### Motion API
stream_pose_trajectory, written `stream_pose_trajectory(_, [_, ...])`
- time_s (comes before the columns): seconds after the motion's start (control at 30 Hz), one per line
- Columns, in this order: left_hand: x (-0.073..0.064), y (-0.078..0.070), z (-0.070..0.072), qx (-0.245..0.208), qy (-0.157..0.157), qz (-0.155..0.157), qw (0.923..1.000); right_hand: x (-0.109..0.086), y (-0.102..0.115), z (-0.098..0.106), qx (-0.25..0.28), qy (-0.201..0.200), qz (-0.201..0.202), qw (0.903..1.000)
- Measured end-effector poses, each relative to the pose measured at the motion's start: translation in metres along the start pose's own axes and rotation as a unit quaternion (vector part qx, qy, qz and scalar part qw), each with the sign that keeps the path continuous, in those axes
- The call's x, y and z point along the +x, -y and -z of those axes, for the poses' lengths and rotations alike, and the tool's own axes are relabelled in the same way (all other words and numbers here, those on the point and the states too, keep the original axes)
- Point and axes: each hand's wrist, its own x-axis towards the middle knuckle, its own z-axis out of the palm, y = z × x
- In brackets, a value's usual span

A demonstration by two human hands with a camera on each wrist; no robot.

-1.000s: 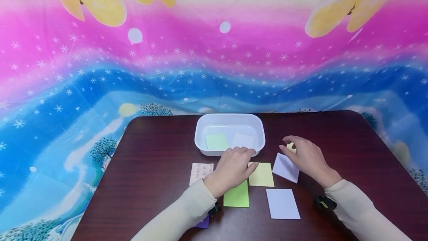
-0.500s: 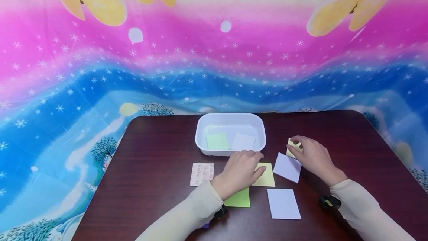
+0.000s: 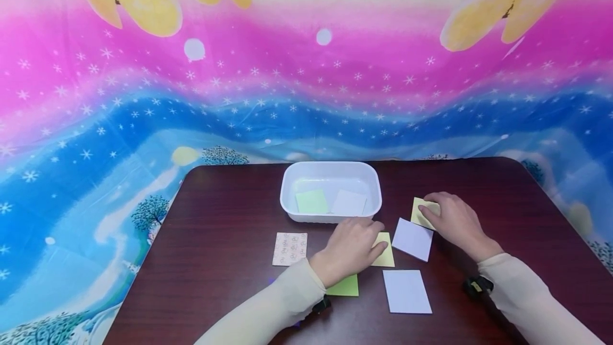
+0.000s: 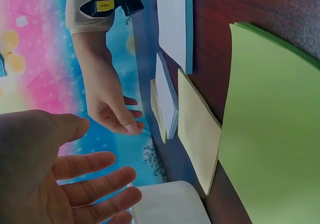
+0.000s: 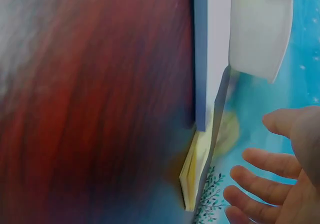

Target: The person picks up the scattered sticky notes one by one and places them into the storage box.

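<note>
My right hand [image 3: 460, 223] hovers beside and above a small yellow sticky-note pad [image 3: 421, 212] at the table's right. In the right wrist view its relaxed fingers [image 5: 270, 186] stand apart from that pad [image 5: 190, 181]. A white pad [image 3: 413, 239] lies against the yellow one's near side. My left hand [image 3: 348, 249] holds nothing; it hangs over a second yellow pad [image 3: 384, 255] and a green pad [image 3: 347, 285], partly hiding both. The left wrist view shows its fingers [image 4: 100, 186] spread and relaxed, clear of the pads.
A white plastic basin [image 3: 330, 218] stands at the back, with a light green note [image 3: 311, 201] and a white note [image 3: 349, 203] inside. Another white pad [image 3: 407, 292] lies nearer, a pink patterned pad [image 3: 289, 249] to the left. The left sleeve mostly covers something purple [image 3: 297, 324].
My right hand has let go of the small yellow pad, now lying beyond the white pad, and drawn off to the right. My left hand has drifted right, uncovering the pink patterned pad.
</note>
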Motion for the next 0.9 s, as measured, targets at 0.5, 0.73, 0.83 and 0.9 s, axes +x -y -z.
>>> stream_pose_trajectory(0.5, [0.002,-0.002,-0.005,0.008,-0.001,-0.013,0.9999,0.005,-0.018,0.001,-0.029,0.053,0.009,0.9981])
stream_pose_trajectory(0.73, [0.006,-0.005,-0.006,0.008,0.013,-0.022,0.9996,0.006,-0.020,0.002,-0.041,0.099,-0.012,0.9942])
stream_pose_trajectory(0.83, [0.008,-0.007,-0.007,0.001,0.025,-0.019,0.9995,0.006,-0.021,0.002,-0.043,0.108,-0.017,0.9931])
stream_pose_trajectory(0.9, [0.009,-0.008,-0.007,-0.001,0.032,-0.017,0.9994,0.007,-0.022,0.002,-0.044,0.110,-0.017,0.9929])
